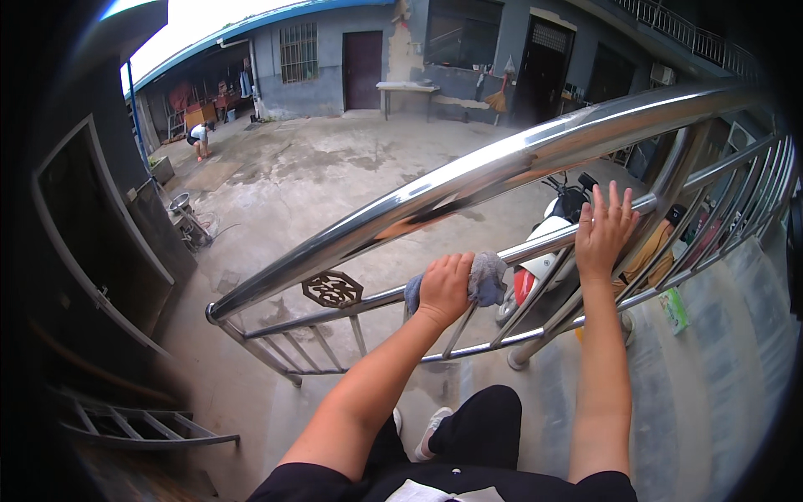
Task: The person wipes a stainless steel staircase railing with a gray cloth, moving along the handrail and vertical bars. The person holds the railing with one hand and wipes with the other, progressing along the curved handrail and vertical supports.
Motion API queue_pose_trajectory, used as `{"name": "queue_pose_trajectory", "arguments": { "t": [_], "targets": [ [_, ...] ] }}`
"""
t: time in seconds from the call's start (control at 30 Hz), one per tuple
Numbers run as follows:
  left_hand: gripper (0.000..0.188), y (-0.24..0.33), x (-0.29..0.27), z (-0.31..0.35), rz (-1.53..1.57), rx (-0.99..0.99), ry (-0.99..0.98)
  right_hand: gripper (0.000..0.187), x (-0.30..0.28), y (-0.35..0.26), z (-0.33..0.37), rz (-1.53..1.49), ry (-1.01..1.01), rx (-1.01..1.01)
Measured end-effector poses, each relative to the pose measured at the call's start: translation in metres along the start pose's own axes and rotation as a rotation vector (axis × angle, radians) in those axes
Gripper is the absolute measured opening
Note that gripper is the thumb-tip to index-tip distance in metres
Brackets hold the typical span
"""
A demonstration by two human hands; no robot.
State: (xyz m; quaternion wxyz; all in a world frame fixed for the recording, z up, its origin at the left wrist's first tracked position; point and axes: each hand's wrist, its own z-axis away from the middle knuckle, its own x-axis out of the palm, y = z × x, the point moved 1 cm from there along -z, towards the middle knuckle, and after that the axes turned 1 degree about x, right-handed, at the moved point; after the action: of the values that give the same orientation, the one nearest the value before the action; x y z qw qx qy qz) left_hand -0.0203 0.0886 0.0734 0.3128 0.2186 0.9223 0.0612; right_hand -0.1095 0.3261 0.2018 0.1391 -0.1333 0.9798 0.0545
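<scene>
My left hand (445, 289) is wrapped around a grey-blue cloth (488, 279) on the middle bar (391, 295) of a shiny metal stair railing. The cloth folds over the bar and shows on both sides of my fingers. Farther right, my right hand (604, 230) lies against the same bar with its fingers spread and nothing in them. Above both hands curves the thick polished top rail (443, 191). A dark octagonal ornament (332, 289) sits between the two rails, left of the cloth.
Stairs (703, 393) run along the right, with a green package (672, 311) on them. A red and white scooter (544, 251) stands beyond the railing. Lower left is a metal ladder (150, 423). Across the courtyard a person (200, 138) bends down, and a broom (498, 100) leans by the wall.
</scene>
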Motion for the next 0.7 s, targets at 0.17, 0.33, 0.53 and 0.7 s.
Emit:
{"name": "queue_pose_trajectory", "arguments": {
  "t": [0.17, 0.33, 0.53, 0.7],
  "targets": [
    [0.045, -0.003, 0.001, 0.003, -0.051, -0.003, 0.021, 0.041, -0.03, -0.085, 0.067, -0.597, -0.495, -0.318],
    [0.044, -0.005, 0.016, 0.006, -0.05, 0.044, 0.041, 0.052, -0.04, -0.09, 0.129, -2.098, -0.673, 0.962],
    [0.052, -0.001, 0.01, 0.005, -0.06, -0.015, -0.029, 0.068, -0.036, -0.059, 0.148, -2.663, -0.273, 1.633],
    [0.057, -0.005, 0.013, 0.002, -0.081, -0.011, -0.039, 0.071, -0.04, -0.052, 0.138, -2.656, -0.228, 1.608]
  ]
}}
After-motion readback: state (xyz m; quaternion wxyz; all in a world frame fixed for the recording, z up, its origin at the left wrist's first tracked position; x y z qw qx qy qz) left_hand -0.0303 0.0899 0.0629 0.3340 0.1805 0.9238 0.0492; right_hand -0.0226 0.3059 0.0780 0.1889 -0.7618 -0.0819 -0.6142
